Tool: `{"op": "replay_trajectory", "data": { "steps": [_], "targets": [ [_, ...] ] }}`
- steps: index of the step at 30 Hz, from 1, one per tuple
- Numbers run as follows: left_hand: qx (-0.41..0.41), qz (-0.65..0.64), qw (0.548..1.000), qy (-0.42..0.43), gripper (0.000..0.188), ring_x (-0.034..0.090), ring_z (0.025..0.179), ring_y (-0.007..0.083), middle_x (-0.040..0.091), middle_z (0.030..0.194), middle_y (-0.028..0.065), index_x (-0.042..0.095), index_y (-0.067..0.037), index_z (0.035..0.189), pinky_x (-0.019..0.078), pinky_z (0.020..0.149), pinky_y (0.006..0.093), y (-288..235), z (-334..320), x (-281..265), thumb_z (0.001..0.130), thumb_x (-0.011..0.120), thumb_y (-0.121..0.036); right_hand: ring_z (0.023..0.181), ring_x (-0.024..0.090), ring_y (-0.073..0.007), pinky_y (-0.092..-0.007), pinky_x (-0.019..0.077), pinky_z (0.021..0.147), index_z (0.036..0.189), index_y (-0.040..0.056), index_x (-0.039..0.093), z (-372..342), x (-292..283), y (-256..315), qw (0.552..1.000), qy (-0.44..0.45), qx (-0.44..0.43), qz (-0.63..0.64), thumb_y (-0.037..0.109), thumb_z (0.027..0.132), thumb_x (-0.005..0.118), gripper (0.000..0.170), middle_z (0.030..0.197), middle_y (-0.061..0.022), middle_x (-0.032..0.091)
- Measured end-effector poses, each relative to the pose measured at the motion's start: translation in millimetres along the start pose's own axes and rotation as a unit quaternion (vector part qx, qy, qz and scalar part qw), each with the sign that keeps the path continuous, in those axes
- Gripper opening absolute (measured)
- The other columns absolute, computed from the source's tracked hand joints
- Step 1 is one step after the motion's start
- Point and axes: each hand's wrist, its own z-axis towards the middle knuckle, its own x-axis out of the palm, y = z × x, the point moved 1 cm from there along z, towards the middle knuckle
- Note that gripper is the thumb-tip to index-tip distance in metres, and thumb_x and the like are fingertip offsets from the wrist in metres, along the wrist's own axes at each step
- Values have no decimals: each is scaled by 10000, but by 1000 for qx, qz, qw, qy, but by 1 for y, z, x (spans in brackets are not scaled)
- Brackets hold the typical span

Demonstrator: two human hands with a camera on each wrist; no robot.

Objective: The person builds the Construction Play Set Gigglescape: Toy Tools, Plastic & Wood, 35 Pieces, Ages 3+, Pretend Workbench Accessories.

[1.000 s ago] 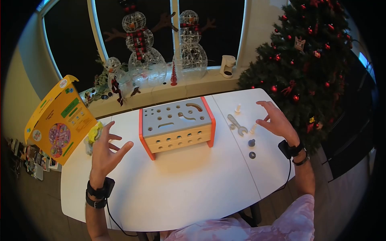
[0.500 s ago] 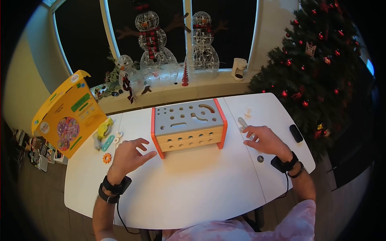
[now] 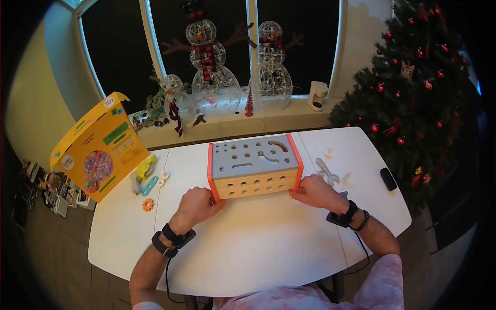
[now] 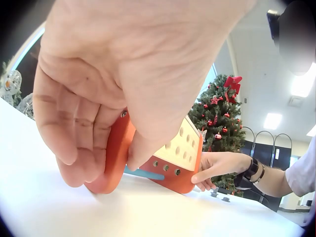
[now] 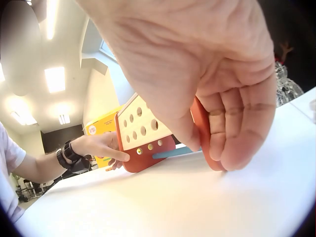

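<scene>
A toy workbench (image 3: 253,164) with a grey slotted top, pale wooden sides full of round holes and red end panels stands mid-table. My left hand (image 3: 197,209) grips the lower front edge of its left red panel (image 4: 118,153), thumb on the inner face and fingers outside. On the opposite end, my right hand (image 3: 321,194) pinches the right red panel (image 5: 201,131) the same way. Low between the panels, a blue piece (image 4: 143,174) shows in the left wrist view.
Right of the bench lie a grey wrench (image 3: 327,171), pale pegs (image 3: 329,152) and a black object (image 3: 387,179). To the left are a yellow-green toy (image 3: 146,166), a teal strip (image 3: 150,185), an orange gear (image 3: 148,205) and a yellow box (image 3: 98,150).
Both hands have come inward from raised, spread positions at the sides and taken hold of the workbench's end panels. The head view has shifted, so the scene sits lower and further right.
</scene>
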Motion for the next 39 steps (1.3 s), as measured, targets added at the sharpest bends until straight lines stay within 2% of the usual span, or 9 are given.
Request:
{"op": "replay_trajectory", "data": {
  "steps": [5, 21, 24, 27, 29, 32, 36, 38, 39],
  "targets": [
    [-16, 11, 1000, 10, 359, 751, 702, 405, 781, 759, 165, 821, -53, 836, 628, 720, 465, 1, 2, 3, 939, 742, -389, 585, 635, -417, -474, 550, 647, 728, -36, 686, 0, 0, 3, 1000, 4, 11, 0, 263, 984, 714, 395, 609, -205, 634],
    [-19, -6, 1000, 5, 402, 766, 738, 399, 794, 797, 172, 826, -47, 844, 639, 759, 464, 6, 1, 4, 928, 779, -437, 589, 653, -391, -461, 550, 644, 761, -48, 711, 0, -2, 1, 998, 27, 43, 28, 296, 985, 738, 411, 626, -207, 653],
    [-2, -3, 1000, 5, 459, 777, 729, 363, 799, 766, 139, 846, -72, 874, 637, 753, 455, 7, -1, -5, 906, 833, -530, 577, 647, -375, -454, 538, 632, 750, -50, 713, -2, -13, 9, 999, 36, 24, -12, 333, 977, 788, 452, 623, -198, 656],
    [-33, 31, 998, 30, 577, 781, 691, 283, 833, 846, 65, 828, -93, 1077, 614, 714, 389, -12, -11, -40, 850, 902, -618, 547, 643, -318, -422, 525, 606, 737, -34, 720, -10, -29, 20, 1000, 6, 15, -5, 353, 957, 845, 463, 616, -165, 675],
    [-15, 21, 995, -97, 840, 802, 769, 282, 841, 1100, 119, 706, -67, 1396, 618, 727, 382, -16, -17, -55, 818, 940, -629, 539, 638, -283, -402, 518, 594, 730, -21, 721, -15, -45, 25, 1000, -24, 16, -2, 340, 951, 862, 447, 614, -144, 684],
    [54, -38, 979, -195, 1016, 813, 929, 305, 755, 1364, 185, 533, -43, 1589, 638, 735, 403, -21, -19, -75, 836, 950, -584, 538, 640, -210, -353, 514, 583, 726, 5, 707, -22, -70, 45, 998, -63, 12, -4, 293, 951, 881, 405, 619, -99, 702],
    [96, -86, 979, -158, 997, 766, 1160, 392, 645, 1534, 232, 517, -5, 1600, 637, 899, 484, -32, -13, -84, 897, 892, -604, 572, 673, -203, -331, 512, 602, 898, 9, 717, -22, -83, 50, 993, -115, -2, -15, 259, 954, 882, 305, 706, -86, 731],
    [212, 5, 955, -206, 969, 608, 1447, 404, 555, 1636, 258, 494, -5, 1628, 540, 1171, 484, -28, -5, -71, 909, 912, -502, 721, 738, -225, -367, 581, 644, 1175, 3, 727, -22, -85, 61, 994, -109, -2, -16, 226, 971, 864, 331, 1007, -155, 789],
    [212, 5, 954, -210, 969, 608, 1447, 404, 555, 1636, 258, 494, -5, 1628, 540, 1171, 484, -29, -3, -68, 909, 912, -502, 721, 738, -225, -367, 581, 644, 1175, 3, 727, -22, -84, 64, 994, -111, -5, -19, 226, 971, 864, 331, 1007, -155, 789]
  ]
}}
